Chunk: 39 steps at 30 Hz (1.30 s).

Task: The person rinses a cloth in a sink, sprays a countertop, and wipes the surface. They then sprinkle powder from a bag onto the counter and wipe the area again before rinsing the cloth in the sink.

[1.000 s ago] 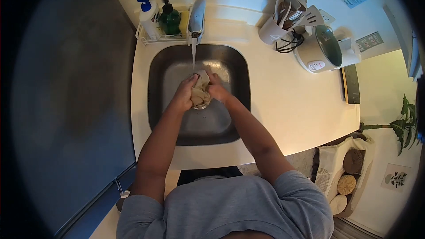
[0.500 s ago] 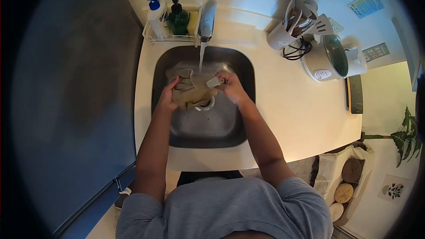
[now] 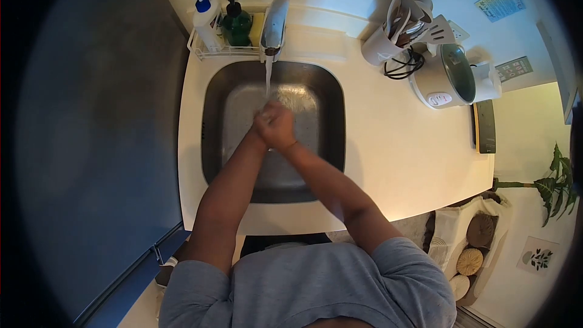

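Observation:
My left hand (image 3: 262, 123) and my right hand (image 3: 279, 127) are pressed together over the middle of the metal sink (image 3: 234, 167), right below the running tap (image 3: 276, 24). The stream of water (image 3: 268, 76) falls onto or just behind them. My right hand lies closed over the left, and its fingers are smeared by motion. The left hand is mostly covered. No part of the beige cloth shows; whether it is bunched inside my hands is hidden. The drain is mostly hidden under my hands.
Behind the sink, a wire rack (image 3: 228, 53) holds a white pump bottle (image 3: 207, 27), a green pump bottle (image 3: 237, 27) and a yellow sponge (image 3: 257, 29). On the right counter stand a utensil holder (image 3: 379, 48) and a rice cooker (image 3: 431, 82). A dark panel (image 3: 103, 115) borders the left.
The beige cloth, spread between my two hands earlier, is out of sight. My hands have come together under the stream, closing over each other. The view has shifted slightly.

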Available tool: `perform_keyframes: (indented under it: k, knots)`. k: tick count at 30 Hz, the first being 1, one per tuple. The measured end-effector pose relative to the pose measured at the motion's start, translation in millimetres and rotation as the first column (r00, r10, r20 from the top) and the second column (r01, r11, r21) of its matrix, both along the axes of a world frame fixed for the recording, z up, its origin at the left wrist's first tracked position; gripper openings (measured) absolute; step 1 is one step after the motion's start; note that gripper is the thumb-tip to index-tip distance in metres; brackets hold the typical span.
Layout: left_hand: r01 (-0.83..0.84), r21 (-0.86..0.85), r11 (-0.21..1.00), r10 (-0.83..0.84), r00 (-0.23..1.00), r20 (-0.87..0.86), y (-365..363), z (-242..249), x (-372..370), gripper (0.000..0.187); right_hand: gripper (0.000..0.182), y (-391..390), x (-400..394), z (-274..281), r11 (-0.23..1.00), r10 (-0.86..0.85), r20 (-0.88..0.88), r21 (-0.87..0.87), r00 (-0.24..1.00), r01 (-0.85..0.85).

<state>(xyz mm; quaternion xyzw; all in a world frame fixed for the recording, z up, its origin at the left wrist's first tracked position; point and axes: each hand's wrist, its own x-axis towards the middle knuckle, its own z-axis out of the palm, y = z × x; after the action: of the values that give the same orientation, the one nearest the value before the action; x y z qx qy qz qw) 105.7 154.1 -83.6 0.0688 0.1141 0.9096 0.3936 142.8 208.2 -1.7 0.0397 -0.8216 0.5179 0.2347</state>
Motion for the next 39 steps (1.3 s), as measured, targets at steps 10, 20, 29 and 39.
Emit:
perform_keyframes:
  k: [10,20,29,39]
  knots:
    - [-0.093,-0.654,0.751,0.121,0.993,-0.002,-28.7,71.8,4.7,0.039,0.019,81.6,-17.4,-63.7,0.881,0.309,0.47,-0.469,0.827,-0.062]
    - [-0.258,-0.195,0.946,0.113,0.829,-0.547,-33.6,15.0,18.3,0.034,0.034,36.4,10.3,12.4,0.162,0.58,0.139,-0.985,0.803,0.053]
    - [0.105,-0.665,0.739,0.208,0.903,0.375,-10.2,40.8,40.3,0.019,0.016,12.4,2.1,-36.2,0.989,-0.019,0.242,0.144,0.97,-0.017]
    - [0.023,-0.569,0.822,0.276,0.857,0.435,-17.1,15.6,29.4,0.025,0.019,6.6,2.2,-20.1,0.965,-0.188,0.08,0.202,0.979,0.169]
